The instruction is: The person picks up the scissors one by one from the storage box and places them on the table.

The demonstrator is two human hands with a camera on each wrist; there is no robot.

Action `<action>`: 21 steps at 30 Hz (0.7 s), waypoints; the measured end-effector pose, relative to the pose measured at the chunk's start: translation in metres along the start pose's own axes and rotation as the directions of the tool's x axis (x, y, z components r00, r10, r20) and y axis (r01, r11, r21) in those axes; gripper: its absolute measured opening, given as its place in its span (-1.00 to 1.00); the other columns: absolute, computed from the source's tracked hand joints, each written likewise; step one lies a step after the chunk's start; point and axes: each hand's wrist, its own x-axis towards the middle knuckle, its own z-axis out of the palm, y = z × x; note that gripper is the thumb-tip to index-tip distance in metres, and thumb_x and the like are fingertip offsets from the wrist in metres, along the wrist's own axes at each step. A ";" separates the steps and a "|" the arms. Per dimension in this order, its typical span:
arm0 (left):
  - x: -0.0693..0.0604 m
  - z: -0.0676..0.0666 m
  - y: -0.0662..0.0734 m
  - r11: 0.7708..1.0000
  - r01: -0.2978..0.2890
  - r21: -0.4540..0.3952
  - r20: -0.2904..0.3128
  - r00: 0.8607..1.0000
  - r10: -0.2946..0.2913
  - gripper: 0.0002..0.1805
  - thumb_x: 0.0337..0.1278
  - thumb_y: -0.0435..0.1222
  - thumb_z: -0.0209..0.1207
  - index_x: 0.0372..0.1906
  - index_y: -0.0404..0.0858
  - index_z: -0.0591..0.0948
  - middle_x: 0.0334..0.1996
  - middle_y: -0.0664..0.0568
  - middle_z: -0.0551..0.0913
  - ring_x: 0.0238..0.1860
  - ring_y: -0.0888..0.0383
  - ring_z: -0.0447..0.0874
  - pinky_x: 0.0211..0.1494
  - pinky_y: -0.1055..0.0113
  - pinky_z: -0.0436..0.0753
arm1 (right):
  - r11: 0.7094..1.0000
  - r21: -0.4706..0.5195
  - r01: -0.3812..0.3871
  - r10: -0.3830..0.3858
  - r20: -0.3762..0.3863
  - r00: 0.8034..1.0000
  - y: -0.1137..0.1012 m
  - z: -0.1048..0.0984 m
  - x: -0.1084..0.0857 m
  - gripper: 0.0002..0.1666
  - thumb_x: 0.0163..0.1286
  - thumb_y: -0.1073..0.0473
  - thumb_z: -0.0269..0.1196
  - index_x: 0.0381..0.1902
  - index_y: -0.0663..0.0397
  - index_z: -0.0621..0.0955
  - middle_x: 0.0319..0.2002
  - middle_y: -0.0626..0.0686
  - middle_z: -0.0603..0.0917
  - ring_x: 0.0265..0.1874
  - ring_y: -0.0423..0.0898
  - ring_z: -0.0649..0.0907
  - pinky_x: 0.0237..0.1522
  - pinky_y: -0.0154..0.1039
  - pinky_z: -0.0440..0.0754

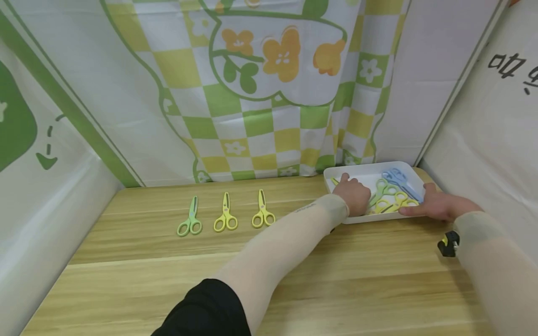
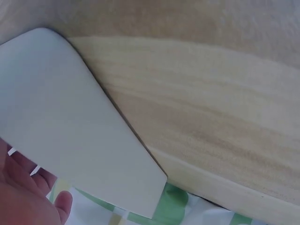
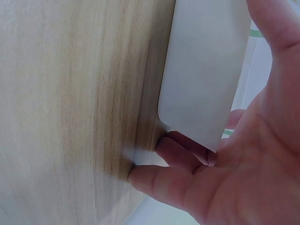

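Because the scissors in the white tray lie crowded toward its right half, lifting one could hook a neighbour's handle loop and drag it along. If the right hand lost its corner, a sideways tug might swing the tray, which sits at the worktop's far edge, near the right corner. A low sweep of the left forearm could also knock the row toward the worktop's far left: green scissors, middle yellow scissors and end yellow scissors.

The left hand reaches into the tray's left side with fingers bent; its grip is hidden, so I cannot tell what it holds. A yellow tip pokes out just left of those fingers, while tray green scissors and tray yellow scissors lie to their right, blue scissors farther off. The right hand holds the tray's near right corner, thumb at the near rim, fingers curved round outside.
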 end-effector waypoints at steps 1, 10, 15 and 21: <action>-0.001 0.000 0.000 1.000 0.005 0.006 -0.002 1.000 -0.005 -0.81 0.42 -0.04 0.02 -0.25 0.14 0.64 -0.17 0.26 0.66 -0.07 0.20 0.44 0.31 0.06 0.06 | 1.000 -0.003 0.001 -0.001 0.001 1.000 0.000 0.000 0.000 0.55 0.23 -0.23 0.41 0.30 0.74 -0.42 0.25 0.78 -0.16 0.24 0.60 0.04 0.28 0.43 -0.01; -0.007 0.000 0.001 0.999 0.034 0.042 -0.015 0.999 -0.034 -0.83 0.40 -0.01 0.06 -0.22 0.16 0.65 -0.11 0.26 0.59 -0.05 0.19 0.35 0.21 0.10 0.16 | 1.000 -0.020 0.005 -0.005 -0.002 1.000 0.000 -0.002 0.000 0.55 0.23 -0.24 0.40 0.30 0.73 -0.44 0.26 0.78 -0.18 0.25 0.62 0.01 0.28 0.43 -0.01; -0.008 0.001 0.003 0.996 0.028 0.083 -0.026 0.999 -0.026 -0.82 0.43 0.02 0.05 -0.16 0.18 0.65 0.00 0.21 0.45 0.07 0.15 0.24 0.24 0.09 0.17 | 1.000 -0.002 0.003 -0.003 0.008 1.000 0.000 -0.002 0.001 0.56 0.24 -0.23 0.39 0.30 0.73 -0.45 0.26 0.77 -0.21 0.25 0.61 0.01 0.28 0.43 -0.02; -0.012 0.001 0.003 0.991 -0.011 0.136 -0.092 0.995 0.023 -0.85 0.39 0.00 0.09 -0.24 0.19 0.66 0.29 0.17 0.28 0.38 0.06 0.03 0.37 0.02 0.07 | 1.000 -0.014 -0.004 0.004 0.014 1.000 0.002 -0.002 0.001 0.55 0.24 -0.24 0.39 0.29 0.74 -0.44 0.26 0.78 -0.22 0.25 0.62 0.01 0.28 0.42 0.00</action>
